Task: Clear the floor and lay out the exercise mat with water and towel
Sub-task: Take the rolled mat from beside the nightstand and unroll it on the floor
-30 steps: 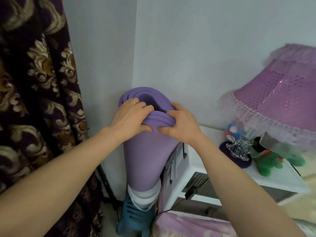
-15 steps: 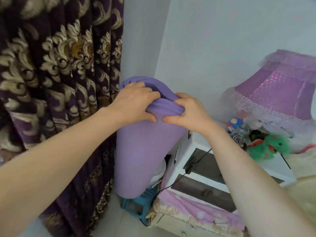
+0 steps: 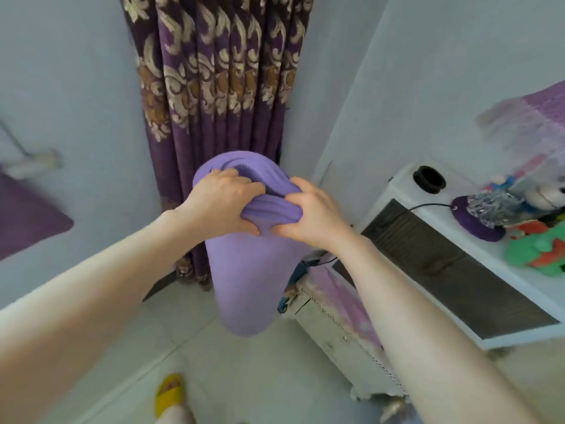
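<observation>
Mat [image 3: 247,280] now lifted clear of the floor, left hand [image 3: 224,205] and right hand [image 3: 312,217] grip clamped on its top

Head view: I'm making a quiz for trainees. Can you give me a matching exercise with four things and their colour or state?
Things:
1. rolled mat
2. slipper
3. curtain
4. plush toy

States:
A. yellow, on the floor
B. green, on the white nightstand
C. light purple, gripped at its top by the left hand and right hand
D. dark purple with a gold pattern, hanging

Pairs: 1-C, 2-A, 3-D, 4-B
</observation>
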